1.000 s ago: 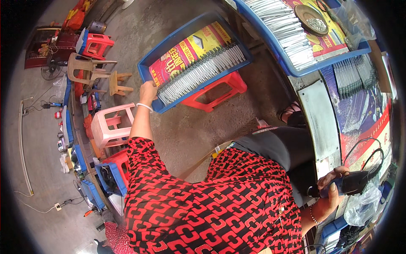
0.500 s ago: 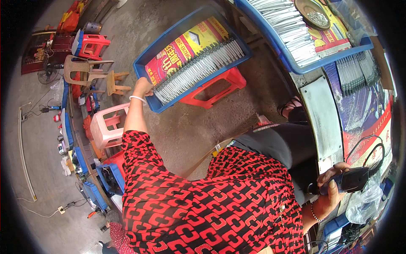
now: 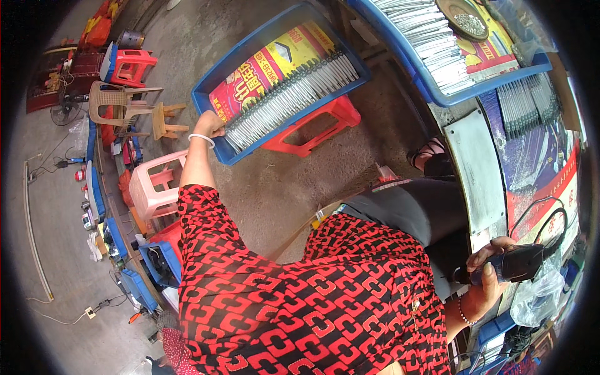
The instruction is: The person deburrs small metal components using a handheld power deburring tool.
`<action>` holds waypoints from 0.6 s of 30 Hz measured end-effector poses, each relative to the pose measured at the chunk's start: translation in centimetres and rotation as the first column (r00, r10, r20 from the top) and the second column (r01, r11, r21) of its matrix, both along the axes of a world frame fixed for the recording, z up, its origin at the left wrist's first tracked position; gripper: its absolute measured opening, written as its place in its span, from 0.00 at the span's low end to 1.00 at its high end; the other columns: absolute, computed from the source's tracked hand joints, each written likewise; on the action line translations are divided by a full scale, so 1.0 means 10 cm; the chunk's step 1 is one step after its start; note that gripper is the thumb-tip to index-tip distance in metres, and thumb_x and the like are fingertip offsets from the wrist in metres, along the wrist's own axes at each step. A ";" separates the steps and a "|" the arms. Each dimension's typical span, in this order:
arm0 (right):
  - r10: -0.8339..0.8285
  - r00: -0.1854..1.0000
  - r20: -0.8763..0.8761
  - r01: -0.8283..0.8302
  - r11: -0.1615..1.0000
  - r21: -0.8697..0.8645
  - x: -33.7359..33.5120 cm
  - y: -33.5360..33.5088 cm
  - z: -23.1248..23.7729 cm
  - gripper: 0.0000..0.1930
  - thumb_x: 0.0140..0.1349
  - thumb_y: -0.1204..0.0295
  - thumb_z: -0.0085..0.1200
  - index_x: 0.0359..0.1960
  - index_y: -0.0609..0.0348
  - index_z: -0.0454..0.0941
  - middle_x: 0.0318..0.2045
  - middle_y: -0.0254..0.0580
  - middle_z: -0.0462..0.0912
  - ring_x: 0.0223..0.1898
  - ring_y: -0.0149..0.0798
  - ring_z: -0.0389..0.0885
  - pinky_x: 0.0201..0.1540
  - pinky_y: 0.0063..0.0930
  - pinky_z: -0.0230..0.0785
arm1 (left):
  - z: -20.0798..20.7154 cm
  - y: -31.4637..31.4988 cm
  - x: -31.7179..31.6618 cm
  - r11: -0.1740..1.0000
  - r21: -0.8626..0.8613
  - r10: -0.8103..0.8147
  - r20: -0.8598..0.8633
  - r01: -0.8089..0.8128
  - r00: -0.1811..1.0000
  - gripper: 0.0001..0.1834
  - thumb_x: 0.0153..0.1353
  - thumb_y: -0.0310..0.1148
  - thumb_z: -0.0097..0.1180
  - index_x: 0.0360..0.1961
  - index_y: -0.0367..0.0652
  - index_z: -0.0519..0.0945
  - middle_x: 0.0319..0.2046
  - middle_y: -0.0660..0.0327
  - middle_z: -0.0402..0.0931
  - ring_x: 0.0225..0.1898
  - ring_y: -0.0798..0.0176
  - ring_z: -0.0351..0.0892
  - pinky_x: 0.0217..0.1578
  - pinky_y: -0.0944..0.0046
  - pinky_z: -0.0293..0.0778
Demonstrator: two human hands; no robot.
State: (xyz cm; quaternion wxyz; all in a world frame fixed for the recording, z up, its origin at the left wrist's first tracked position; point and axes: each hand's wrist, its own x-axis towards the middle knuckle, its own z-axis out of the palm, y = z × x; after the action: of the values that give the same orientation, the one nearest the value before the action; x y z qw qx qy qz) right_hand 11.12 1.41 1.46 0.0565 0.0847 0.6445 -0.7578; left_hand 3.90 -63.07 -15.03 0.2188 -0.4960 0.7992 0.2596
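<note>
My left hand [image 3: 211,125], with a white bangle at the wrist, is at the near left corner of a blue tray [image 3: 206,78]. Its fingers curl in by the end of a row of slim silver pieces with dark ends [image 3: 294,97]; whatever is between them is hidden. Under these pieces lies a red and yellow printed sheet [image 3: 265,65]. At the lower right, my right hand [image 3: 490,281], wearing a beaded bracelet, is closed round a black corded hand-held tool [image 3: 519,264].
A red stool [image 3: 306,147] stands under the tray, a pink stool [image 3: 147,190] left of my forearm. On the right-hand bench are another blue tray [image 3: 437,97] of silver pieces, a bowl [image 3: 459,19] with small metal bits, and a clear plastic bag [image 3: 534,303].
My left hand stays at the tray's corner; tray and hand shift slightly left and up in view with the surroundings. The black tool in my right hand has turned a little.
</note>
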 end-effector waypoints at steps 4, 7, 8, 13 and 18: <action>-0.004 1.000 0.000 0.004 1.000 0.005 0.01 -0.04 -0.02 0.28 0.48 0.66 0.64 0.45 0.64 0.62 0.20 0.40 0.72 0.20 0.31 0.71 0.26 0.21 0.65 | 0.03 0.01 0.03 0.998 -0.062 -0.030 0.009 0.030 1.000 0.14 0.50 0.35 0.60 0.18 0.33 0.77 0.19 0.54 0.77 0.19 0.62 0.78 0.17 0.66 0.73; -0.019 1.000 0.011 0.019 0.999 0.026 0.02 -0.03 -0.02 0.28 0.47 0.67 0.64 0.45 0.65 0.63 0.20 0.40 0.72 0.20 0.31 0.71 0.26 0.21 0.65 | 0.17 0.19 -0.07 0.969 -0.160 -0.168 0.134 0.189 0.977 0.16 0.49 0.38 0.60 0.19 0.32 0.77 0.18 0.52 0.77 0.20 0.62 0.80 0.19 0.65 0.74; -0.001 1.000 -0.004 0.001 1.000 0.021 0.02 -0.02 -0.03 0.28 0.47 0.67 0.65 0.45 0.65 0.63 0.20 0.40 0.72 0.20 0.31 0.70 0.25 0.20 0.65 | 0.14 0.12 0.00 0.964 -0.189 -0.167 0.110 0.185 0.980 0.16 0.49 0.38 0.60 0.19 0.32 0.77 0.17 0.52 0.77 0.20 0.61 0.81 0.20 0.65 0.74; 0.001 1.000 0.000 -0.001 1.000 0.017 0.02 -0.02 -0.05 0.28 0.47 0.65 0.65 0.44 0.65 0.63 0.20 0.40 0.72 0.19 0.30 0.70 0.25 0.20 0.65 | -0.02 -0.12 0.11 0.935 -0.250 -0.233 0.103 0.252 0.967 0.17 0.47 0.39 0.61 0.18 0.32 0.77 0.15 0.54 0.77 0.19 0.59 0.80 0.21 0.65 0.74; -0.001 1.000 -0.006 0.001 1.000 0.032 0.05 -0.02 -0.06 0.30 0.46 0.63 0.66 0.44 0.66 0.63 0.20 0.39 0.71 0.19 0.30 0.70 0.25 0.20 0.65 | 0.09 0.05 0.07 0.951 -0.132 -0.271 0.079 0.280 0.959 0.10 0.49 0.29 0.60 0.21 0.32 0.77 0.16 0.57 0.77 0.17 0.62 0.80 0.19 0.65 0.75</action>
State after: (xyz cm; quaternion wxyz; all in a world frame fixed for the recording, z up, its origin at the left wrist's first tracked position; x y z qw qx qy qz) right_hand 11.57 1.20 0.86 0.0527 0.0838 0.6564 -0.7479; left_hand 4.60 -62.59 -14.10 0.2410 -0.4015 0.8701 0.1538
